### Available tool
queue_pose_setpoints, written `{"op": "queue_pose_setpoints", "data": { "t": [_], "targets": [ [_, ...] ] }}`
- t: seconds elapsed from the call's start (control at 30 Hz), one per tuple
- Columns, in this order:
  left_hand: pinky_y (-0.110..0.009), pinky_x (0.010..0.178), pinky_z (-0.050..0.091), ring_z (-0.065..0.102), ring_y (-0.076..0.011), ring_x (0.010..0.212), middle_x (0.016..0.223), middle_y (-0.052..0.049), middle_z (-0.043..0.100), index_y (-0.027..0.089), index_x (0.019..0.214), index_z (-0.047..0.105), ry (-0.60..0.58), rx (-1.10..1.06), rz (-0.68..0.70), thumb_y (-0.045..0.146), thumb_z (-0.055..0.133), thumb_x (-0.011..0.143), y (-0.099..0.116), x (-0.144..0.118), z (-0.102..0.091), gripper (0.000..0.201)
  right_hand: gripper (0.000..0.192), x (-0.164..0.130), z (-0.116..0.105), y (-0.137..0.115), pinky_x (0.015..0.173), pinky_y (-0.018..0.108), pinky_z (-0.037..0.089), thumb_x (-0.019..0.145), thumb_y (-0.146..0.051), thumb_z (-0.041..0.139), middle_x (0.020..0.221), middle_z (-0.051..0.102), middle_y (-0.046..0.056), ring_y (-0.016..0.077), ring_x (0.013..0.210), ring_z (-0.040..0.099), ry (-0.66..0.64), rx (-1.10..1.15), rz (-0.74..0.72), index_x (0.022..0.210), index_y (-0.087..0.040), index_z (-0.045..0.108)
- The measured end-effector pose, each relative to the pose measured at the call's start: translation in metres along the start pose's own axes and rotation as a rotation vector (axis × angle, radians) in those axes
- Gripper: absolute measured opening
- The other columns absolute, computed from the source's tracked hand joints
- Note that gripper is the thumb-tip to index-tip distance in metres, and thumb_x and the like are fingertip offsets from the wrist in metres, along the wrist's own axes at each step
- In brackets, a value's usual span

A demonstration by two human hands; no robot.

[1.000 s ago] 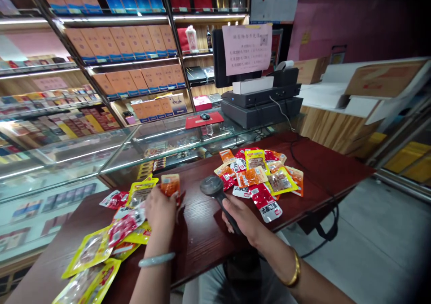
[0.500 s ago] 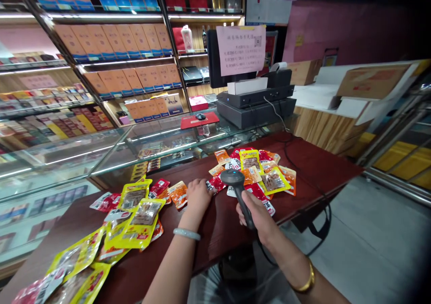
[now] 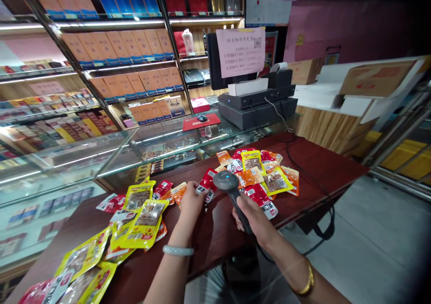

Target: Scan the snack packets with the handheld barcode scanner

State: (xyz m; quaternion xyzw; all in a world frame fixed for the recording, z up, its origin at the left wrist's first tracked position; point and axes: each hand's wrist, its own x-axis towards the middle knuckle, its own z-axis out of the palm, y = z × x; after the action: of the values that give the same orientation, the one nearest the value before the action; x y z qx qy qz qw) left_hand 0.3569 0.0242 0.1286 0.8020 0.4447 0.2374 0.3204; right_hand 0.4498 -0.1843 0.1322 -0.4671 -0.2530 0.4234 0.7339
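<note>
Dark wooden table (image 3: 313, 169): running across the view, bearing two heaps of snack packets with a bare strip between them.

Left heap (image 3: 134, 218): the larger spread, yellow and red packets lying loose and overlapping toward the near left corner.

Right heap (image 3: 262, 174): a tighter cluster of orange, red and yellow packets sitting near the table's far right side. Judging from the split, roughly half the packets are sorted to one side; which heap is finished cannot be told.

Barcode scanner (image 3: 226, 181): the right hand (image 3: 254, 218) is wrapping its fingers closed around the handle, the head pointing down and left toward the packet.

Red packet (image 3: 206, 183): the left hand (image 3: 190, 200) is pinching its near edge between fingertips, holding it tilted just beside the scanner head, between the two heaps.
</note>
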Motion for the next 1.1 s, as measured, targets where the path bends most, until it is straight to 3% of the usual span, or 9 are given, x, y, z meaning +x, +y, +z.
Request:
{"op": "queue_pose_setpoints", "data": {
  "t": [0.2,0.33,0.5,0.6,0.67,0.77,0.97,1.1],
  "targets": [
    [-0.03,0.069,0.045,0.061,-0.0192,0.069,0.075,0.002,0.061,0.025,0.085,0.046,0.089,-0.032,0.086,0.041,0.071,0.074,-0.007,-0.007,-0.012,0.032,0.048,0.006,0.007,0.009,0.044,0.022,0.035,0.09,-0.068,0.06,0.056,0.05,-0.009,0.0077,0.041,0.041,-0.065,-0.049,-0.019,0.097,-0.021,0.054],
    [-0.031,0.071,0.048,0.065,-0.0219,0.075,0.081,-0.001,0.066,0.024,0.093,0.05,0.086,0.001,0.016,0.044,0.07,0.075,-0.018,-0.007,-0.023,0.033,0.051,0.011,0.016,0.012,0.045,0.022,0.036,0.09,-0.069,0.059,0.057,0.05,-0.009,0.0081,0.042,0.042,-0.083,-0.056,-0.008,0.106,-0.02,0.057],
    [-0.042,0.085,0.05,0.068,-0.034,0.1,0.103,-0.014,0.072,0.02,0.116,0.058,0.201,0.31,-0.154,0.054,0.06,0.085,-0.031,-0.011,-0.059,0.046,0.07,0.019,0.039,0.021,0.044,0.022,0.034,0.08,-0.079,0.062,0.055,0.052,-0.009,0.0086,0.041,0.043,-0.138,-0.093,0.099,0.115,-0.019,0.059],
    [-0.051,0.103,0.044,0.054,-0.0402,0.13,0.132,-0.022,0.062,0.015,0.131,0.054,0.413,0.461,-0.143,0.055,0.051,0.09,-0.029,-0.014,-0.076,0.057,0.073,0.025,0.049,0.025,0.044,0.022,0.034,0.077,-0.082,0.062,0.054,0.052,-0.01,0.0082,0.04,0.042,-0.192,-0.078,0.127,0.114,-0.019,0.059],
    [-0.051,0.108,0.041,0.046,-0.0395,0.137,0.143,-0.021,0.055,0.016,0.138,0.051,0.471,0.476,-0.111,0.054,0.048,0.092,-0.021,-0.014,-0.077,0.06,0.069,0.025,0.05,0.023,0.044,0.022,0.034,0.08,-0.08,0.061,0.056,0.053,-0.009,0.0079,0.04,0.043,-0.219,-0.077,0.106,0.111,-0.019,0.059],
    [-0.047,0.11,0.039,0.051,-0.0355,0.133,0.139,-0.017,0.06,0.018,0.134,0.057,0.363,0.496,-0.023,0.049,0.05,0.092,-0.001,-0.01,-0.06,0.052,0.065,0.023,0.043,0.014,0.045,0.023,0.034,0.081,-0.078,0.061,0.056,0.052,-0.009,0.0081,0.041,0.043,-0.193,-0.073,0.09,0.11,-0.02,0.059],
    [-0.046,0.097,0.042,0.058,-0.0369,0.118,0.121,-0.02,0.068,0.015,0.119,0.067,0.011,0.652,0.11,0.033,0.043,0.093,0.054,0.003,0.008,0.04,0.057,0.015,0.009,-0.001,0.045,0.022,0.033,0.083,-0.076,0.062,0.056,0.048,-0.01,0.0081,0.043,0.04,-0.001,-0.031,0.023,0.1,-0.021,0.058],
    [-0.046,0.094,0.039,0.054,-0.0371,0.12,0.123,-0.024,0.063,0.011,0.114,0.065,-0.014,0.713,0.118,0.028,0.037,0.093,0.074,0.015,0.047,0.039,0.056,0.009,-0.01,-0.008,0.044,0.022,0.034,0.081,-0.077,0.063,0.054,0.048,-0.009,0.0086,0.043,0.04,0.092,-0.005,0.002,0.091,-0.022,0.055]
  ]
}}
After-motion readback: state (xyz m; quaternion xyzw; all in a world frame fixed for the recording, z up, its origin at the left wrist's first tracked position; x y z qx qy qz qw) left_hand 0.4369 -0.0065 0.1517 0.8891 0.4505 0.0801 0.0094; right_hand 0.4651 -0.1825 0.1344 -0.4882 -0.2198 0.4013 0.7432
